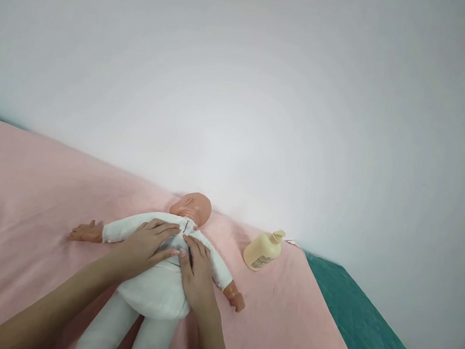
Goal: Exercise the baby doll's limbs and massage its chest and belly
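Observation:
A baby doll point(155, 290) with a white cloth body lies stretched out, its plastic head toward the wall and turned to one side. My left hand point(149, 246) rests flat on the left of its upper back, fingers extended. On the other side of the upper back lies my right hand point(196, 267), also flat, with its fingers pointing toward the doll's neck. The two thumbs nearly meet at the middle, over a greyish patch on the cloth. Both of the doll's arms spread outward, and its feet are out of frame.
A pale yellow pump bottle point(263, 251) stands right of the doll. Beneath everything is a pink sheet point(284, 322), with a green surface point(370, 319) showing past its right edge. A white wall point(241, 87) rises directly behind the doll's head.

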Demonstrator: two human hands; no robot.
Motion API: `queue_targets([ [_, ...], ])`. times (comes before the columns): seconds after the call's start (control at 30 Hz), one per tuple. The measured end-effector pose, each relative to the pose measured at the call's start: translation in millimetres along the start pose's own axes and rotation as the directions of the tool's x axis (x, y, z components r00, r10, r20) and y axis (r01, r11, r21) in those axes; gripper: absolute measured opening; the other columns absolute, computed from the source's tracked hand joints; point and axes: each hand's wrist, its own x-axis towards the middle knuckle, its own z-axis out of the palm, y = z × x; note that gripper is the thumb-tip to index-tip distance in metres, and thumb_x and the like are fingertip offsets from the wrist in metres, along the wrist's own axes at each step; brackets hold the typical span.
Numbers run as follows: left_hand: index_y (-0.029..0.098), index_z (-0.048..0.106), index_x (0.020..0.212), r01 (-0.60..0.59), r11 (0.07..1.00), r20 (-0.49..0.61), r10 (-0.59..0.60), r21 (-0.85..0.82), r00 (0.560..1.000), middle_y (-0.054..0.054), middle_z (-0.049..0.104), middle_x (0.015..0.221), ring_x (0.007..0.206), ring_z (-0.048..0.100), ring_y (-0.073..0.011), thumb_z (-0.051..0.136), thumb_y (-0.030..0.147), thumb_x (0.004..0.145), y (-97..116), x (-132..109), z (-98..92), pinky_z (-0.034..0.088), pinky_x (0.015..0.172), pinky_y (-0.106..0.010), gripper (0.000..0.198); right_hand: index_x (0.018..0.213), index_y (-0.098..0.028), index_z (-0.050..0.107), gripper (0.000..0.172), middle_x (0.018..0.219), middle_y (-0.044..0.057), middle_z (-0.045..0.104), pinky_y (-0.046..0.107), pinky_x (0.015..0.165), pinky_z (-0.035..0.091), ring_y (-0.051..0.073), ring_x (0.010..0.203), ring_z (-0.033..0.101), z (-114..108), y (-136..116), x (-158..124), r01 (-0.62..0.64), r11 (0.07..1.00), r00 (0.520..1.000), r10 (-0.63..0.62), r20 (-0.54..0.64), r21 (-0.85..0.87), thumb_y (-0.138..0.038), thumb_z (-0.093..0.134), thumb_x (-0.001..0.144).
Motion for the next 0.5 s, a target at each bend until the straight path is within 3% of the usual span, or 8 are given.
queue_targets([
  [0.1, 0.019, 0.051, 0.148, -0.007, 1.0, -0.046, 0.008, 0.021, 0.999, -0.009, 0.057, 0.148, 0.129, 0.051, -0.0298, 0.037, 0.059, 0.103, -5, -2, 8.4, 0.042, 0.107, -0.047, 0.062, 0.144, -0.015, 0.054, 0.054, 0.149, 0.011, 0.052, 0.047, 0.12, 0.03, 0.027, 0.14, 0.041, 2, 1, -1, -0.009, 1.0, 1.0, 0.01, -0.006, 0.005, -0.047, 0.038, 0.104],
  [0.23, 0.02, 0.048, 0.151, 0.002, 1.0, -0.03, -0.001, 0.023, 1.0, -0.008, 0.055, 0.151, 0.129, 0.051, -0.0294, 0.037, 0.06, 0.103, -10, -2, 15.6, 0.043, 0.107, -0.046, 0.063, 0.15, -0.015, 0.048, 0.059, 0.157, 0.01, 0.044, 0.049, 0.123, 0.025, 0.027, 0.146, 0.033, 6, 7, 1, -0.032, 0.999, 0.999, 0.032, -0.003, -0.007, -0.051, 0.037, 0.104],
  [0.5, 0.018, 0.052, 0.147, 0.03, 0.999, 0.05, -0.029, -0.021, 0.998, -0.01, 0.056, 0.149, 0.131, 0.052, -0.0307, 0.042, 0.055, 0.102, -1, 1, 1.5, 0.044, 0.109, -0.048, 0.06, 0.147, -0.018, 0.052, 0.056, 0.154, 0.009, 0.048, 0.049, 0.122, 0.027, 0.027, 0.143, 0.037, 7, 8, 2, -0.049, 0.999, 0.999, 0.049, -0.008, 0.001, -0.051, 0.037, 0.104],
])
